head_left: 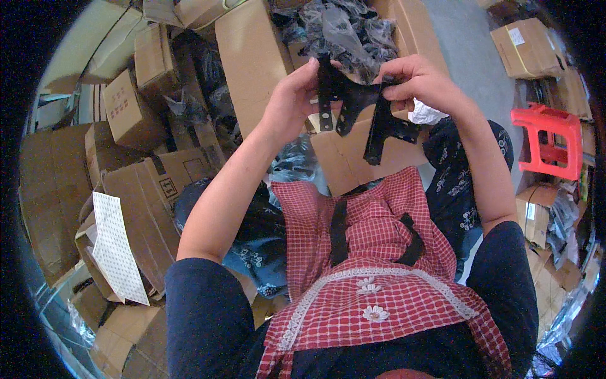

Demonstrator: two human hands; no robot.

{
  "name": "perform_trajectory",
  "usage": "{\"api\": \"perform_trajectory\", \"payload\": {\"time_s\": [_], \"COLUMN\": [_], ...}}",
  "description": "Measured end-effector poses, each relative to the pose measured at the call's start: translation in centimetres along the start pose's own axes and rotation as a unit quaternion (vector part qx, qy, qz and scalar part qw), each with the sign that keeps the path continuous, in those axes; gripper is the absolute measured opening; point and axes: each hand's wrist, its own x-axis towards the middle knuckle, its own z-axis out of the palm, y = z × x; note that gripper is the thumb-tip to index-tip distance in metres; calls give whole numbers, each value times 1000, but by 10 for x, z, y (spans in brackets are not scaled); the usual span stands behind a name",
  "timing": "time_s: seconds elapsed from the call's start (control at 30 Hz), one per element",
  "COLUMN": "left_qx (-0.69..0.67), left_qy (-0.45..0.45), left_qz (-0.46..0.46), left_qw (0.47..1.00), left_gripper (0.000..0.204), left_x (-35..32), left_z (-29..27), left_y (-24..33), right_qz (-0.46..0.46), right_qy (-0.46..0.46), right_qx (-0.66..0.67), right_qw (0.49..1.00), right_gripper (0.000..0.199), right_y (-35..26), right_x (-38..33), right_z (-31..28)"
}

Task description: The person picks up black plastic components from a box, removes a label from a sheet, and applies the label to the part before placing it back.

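Both my hands are raised over an open cardboard box (255, 57) at the top of the view. My left hand (292, 101) grips the upright edge of a black bracket (325, 95) with punched holes along its lower end. Between thumb and fingers, my right hand (416, 82) pinches another black bracket part (379, 126), which hangs tilted downward. Whether the dark pieces between the hands are joined or only overlap, I cannot tell. Behind them, the box holds black parts wrapped in clear plastic (347, 31).
Stacked cardboard cartons (136, 110) crowd the left side, with a dotted white sheet (120, 249) lying against one. A red plastic stool (549, 142) stands at the right near a taped carton (527, 47). Crumpled white plastic (427, 114) lies by my right wrist. My red checked apron (379, 265) covers my lap.
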Motion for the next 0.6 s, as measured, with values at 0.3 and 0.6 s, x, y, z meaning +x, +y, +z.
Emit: {"api": "perform_trajectory", "payload": {"time_s": [0.3,0.6], "left_qx": [-78,-122], "left_qy": [-12,-44], "left_qz": [2,-12], "left_qw": [997,991], "left_gripper": [49,50], "left_x": [6,-6], "left_z": [-2,15], "left_y": [-1,6], "right_qz": [0,-43], "right_qy": [7,72], "right_qx": [98,219], "right_qw": [995,972], "right_gripper": [9,17], "right_y": [-2,4], "right_x": [0,6], "right_z": [-2,17]}}
